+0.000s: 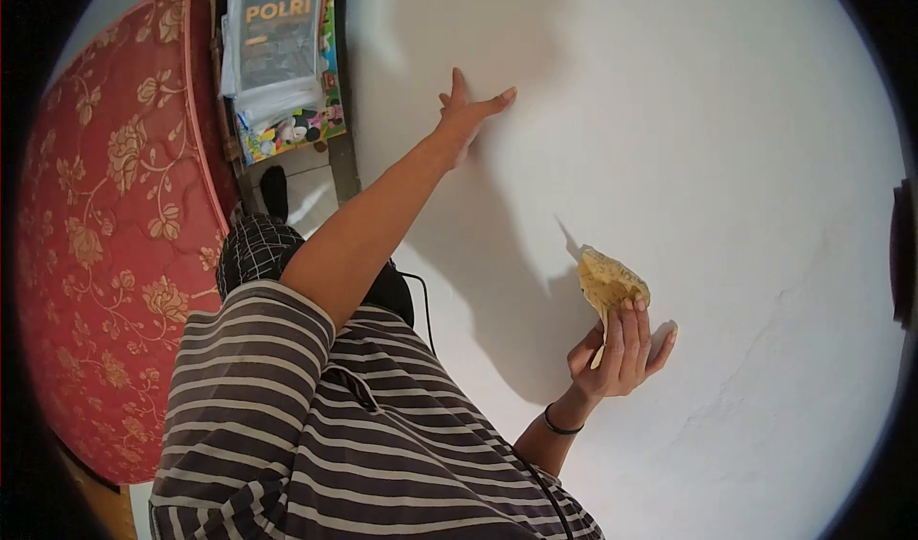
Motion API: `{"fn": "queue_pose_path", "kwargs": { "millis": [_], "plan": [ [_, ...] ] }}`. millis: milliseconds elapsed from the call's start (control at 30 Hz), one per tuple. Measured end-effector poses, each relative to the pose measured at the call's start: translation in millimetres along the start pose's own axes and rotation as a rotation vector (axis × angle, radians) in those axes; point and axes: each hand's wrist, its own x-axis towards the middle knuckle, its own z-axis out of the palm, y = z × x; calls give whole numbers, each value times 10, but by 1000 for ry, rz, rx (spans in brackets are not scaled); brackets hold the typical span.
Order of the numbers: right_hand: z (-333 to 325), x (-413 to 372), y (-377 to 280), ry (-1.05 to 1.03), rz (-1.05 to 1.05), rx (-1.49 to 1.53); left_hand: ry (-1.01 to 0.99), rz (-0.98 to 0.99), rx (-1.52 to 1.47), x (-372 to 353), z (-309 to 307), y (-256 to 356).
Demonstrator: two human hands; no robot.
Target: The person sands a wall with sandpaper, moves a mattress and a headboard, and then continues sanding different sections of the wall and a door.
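My right hand, with a dark band at the wrist, grips a crumpled yellow cloth. The cloth is at the white wall and casts a small shadow there; whether it presses on the surface is hard to tell. On the other side, my left arm is stretched out. My left hand has its fingers spread and holds nothing. It is against or very near the wall, and its palm is hidden.
A red mattress with gold flowers fills the left side. Beside it, a plastic-wrapped packet marked POLRI lies on a cartoon-printed board. A black cord hangs near my body. A dark object borders the wall's right edge.
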Motion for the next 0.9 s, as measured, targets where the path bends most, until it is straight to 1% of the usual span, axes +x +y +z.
{"fn": "queue_pose_path", "kwargs": {
  "millis": [200,300,500,600,900],
  "plan": [
    [7,-35,26,-3,-2,-23,29,19,-32,1,74,-37],
    [13,-27,10,-3,5,-11,15,41,-17,-16,77,-49],
    [15,-45,27,7,-4,-11,-25,4,26,-19,18,-24],
    [10,-35,25,4,-3,-14,-33,9,-3,-12,13,-26],
    [21,-33,26,24,-18,-17,39,-29,-87,115,75,-23]
  ]
}}
